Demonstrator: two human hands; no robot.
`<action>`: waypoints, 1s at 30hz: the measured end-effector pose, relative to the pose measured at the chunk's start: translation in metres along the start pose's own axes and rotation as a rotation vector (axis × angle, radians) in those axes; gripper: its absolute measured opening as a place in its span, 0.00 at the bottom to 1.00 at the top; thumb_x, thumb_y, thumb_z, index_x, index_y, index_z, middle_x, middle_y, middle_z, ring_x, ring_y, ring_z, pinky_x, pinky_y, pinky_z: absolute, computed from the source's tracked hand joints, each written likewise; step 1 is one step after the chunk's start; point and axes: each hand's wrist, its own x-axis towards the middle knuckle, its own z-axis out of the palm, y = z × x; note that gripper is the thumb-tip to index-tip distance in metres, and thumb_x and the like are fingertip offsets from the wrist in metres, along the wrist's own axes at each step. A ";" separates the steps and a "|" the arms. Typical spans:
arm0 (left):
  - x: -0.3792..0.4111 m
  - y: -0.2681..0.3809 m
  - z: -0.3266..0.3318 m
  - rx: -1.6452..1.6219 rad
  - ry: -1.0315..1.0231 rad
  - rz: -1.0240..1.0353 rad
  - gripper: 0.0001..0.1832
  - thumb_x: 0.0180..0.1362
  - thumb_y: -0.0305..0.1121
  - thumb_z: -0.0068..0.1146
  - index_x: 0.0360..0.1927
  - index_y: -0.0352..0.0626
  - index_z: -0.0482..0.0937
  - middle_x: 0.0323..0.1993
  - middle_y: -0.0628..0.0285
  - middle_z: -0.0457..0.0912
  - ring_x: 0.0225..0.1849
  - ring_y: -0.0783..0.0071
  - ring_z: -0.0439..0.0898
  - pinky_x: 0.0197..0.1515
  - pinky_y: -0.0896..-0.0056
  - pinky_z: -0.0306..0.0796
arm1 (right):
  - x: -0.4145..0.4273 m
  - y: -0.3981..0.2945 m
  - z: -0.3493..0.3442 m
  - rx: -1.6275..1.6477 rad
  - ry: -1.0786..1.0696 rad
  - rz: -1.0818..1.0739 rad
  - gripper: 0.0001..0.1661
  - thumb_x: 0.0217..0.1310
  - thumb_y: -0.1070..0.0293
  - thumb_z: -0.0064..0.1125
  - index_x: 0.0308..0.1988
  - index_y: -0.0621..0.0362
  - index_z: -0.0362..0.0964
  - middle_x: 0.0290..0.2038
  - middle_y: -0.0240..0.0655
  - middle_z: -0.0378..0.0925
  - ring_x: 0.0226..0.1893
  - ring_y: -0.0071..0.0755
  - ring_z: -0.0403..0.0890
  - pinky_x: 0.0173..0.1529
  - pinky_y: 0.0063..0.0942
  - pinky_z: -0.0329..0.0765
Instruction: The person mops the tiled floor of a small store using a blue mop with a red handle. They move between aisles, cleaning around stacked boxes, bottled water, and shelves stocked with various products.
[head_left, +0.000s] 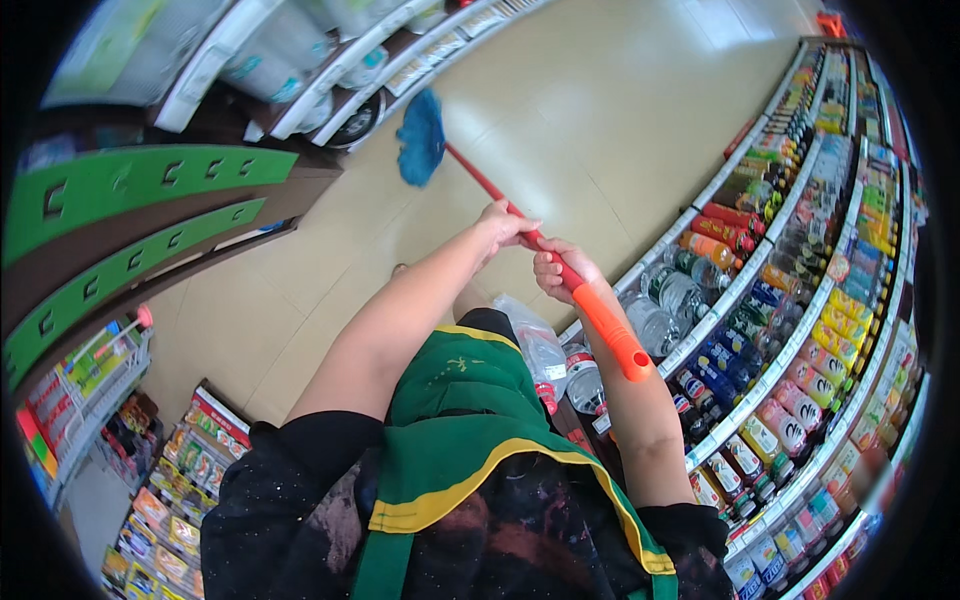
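Observation:
Both of my hands are on a mop with a long red handle (476, 174). My left hand (502, 231) wraps the handle lower down, towards the mop head. Close behind it, my right hand (566, 270) is closed around the upper part, just short of the orange plastic grip (615, 335). That grip extends back over my right forearm, its end hole visible. At the far end, the blue mop head (421, 139) rests on the beige tiled floor (525, 127), beside the base of the left shelving.
Drink shelves (750, 300) packed with bottles curve along my right. Large water bottles (664, 296) and a clear plastic bag (532, 334) are low by my legs. A green-fronted shelf unit (150, 180) stands left, with a packaged-food rack (176, 502) behind it.

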 end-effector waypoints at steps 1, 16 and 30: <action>0.010 0.010 0.013 0.044 -0.022 -0.007 0.34 0.46 0.27 0.61 0.56 0.38 0.56 0.43 0.56 0.71 0.41 0.67 0.76 0.44 0.68 0.73 | -0.003 -0.011 -0.009 0.021 -0.014 -0.040 0.07 0.59 0.66 0.43 0.37 0.54 0.59 0.15 0.23 0.61 0.10 0.14 0.60 0.12 0.14 0.57; -0.015 0.013 0.168 0.448 0.025 0.116 0.44 0.45 0.31 0.62 0.60 0.31 0.46 0.40 0.53 0.72 0.40 0.69 0.74 0.42 0.71 0.71 | -0.146 -0.035 -0.054 0.215 -0.177 -0.097 0.11 0.61 0.64 0.42 0.44 0.51 0.58 0.16 0.26 0.61 0.10 0.18 0.60 0.12 0.19 0.58; 0.088 0.022 0.075 0.272 -0.012 0.025 0.42 0.47 0.26 0.60 0.61 0.35 0.46 0.37 0.55 0.73 0.34 0.69 0.76 0.33 0.71 0.74 | -0.006 -0.066 -0.073 0.414 -0.321 -0.089 0.06 0.59 0.65 0.44 0.37 0.53 0.60 0.15 0.24 0.63 0.10 0.16 0.61 0.13 0.16 0.58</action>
